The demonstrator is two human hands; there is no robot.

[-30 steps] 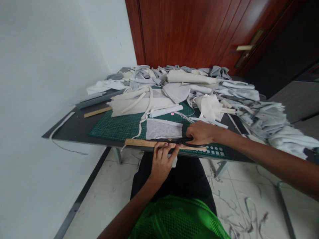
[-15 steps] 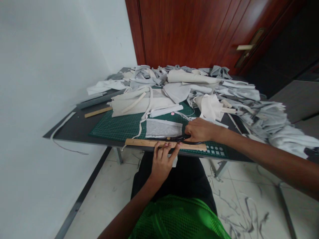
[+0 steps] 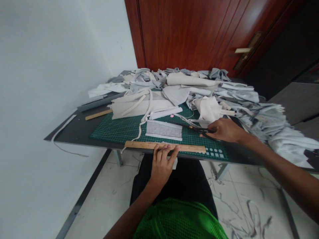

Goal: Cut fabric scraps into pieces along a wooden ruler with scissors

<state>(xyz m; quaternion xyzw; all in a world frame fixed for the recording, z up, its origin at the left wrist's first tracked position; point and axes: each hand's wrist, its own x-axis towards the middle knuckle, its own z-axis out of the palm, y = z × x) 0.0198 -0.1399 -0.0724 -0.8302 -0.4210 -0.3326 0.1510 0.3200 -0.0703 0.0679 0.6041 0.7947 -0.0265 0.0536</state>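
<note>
The left hand (image 3: 161,166) lies open at 6 o'clock of the head view, its fingers (image 3: 163,149) spread and resting flat on a wooden ruler (image 3: 164,146), which lies across the near edge of a green cutting mat (image 3: 119,134). The right hand (image 3: 225,130), at about 3 o'clock, is closed around the black-handled scissors (image 3: 196,129), and its fingers hide most of the handles. The blades point to 9 o'clock, toward a grey fabric strip (image 3: 163,130) with paler edges, which lies flat on the mat just above the ruler and not touching the blades. (I cannot tell if the blades are a little open or fully closed, they look too thin here.)

A big heap of white and grey cloth offcuts (image 3: 199,86) covers the table from 10 to 3 o'clock and hides the far part of the mat. A small pink dot (image 3: 171,115) sits on the mat at 12 o'clock. A second wooden strip (image 3: 98,114) lies on the dark table (image 3: 67,132) at 9 o'clock. The ruler has marks, but they are too small to read, and I can read no brand or label. The right arm is cut off by the picture edge.
</note>
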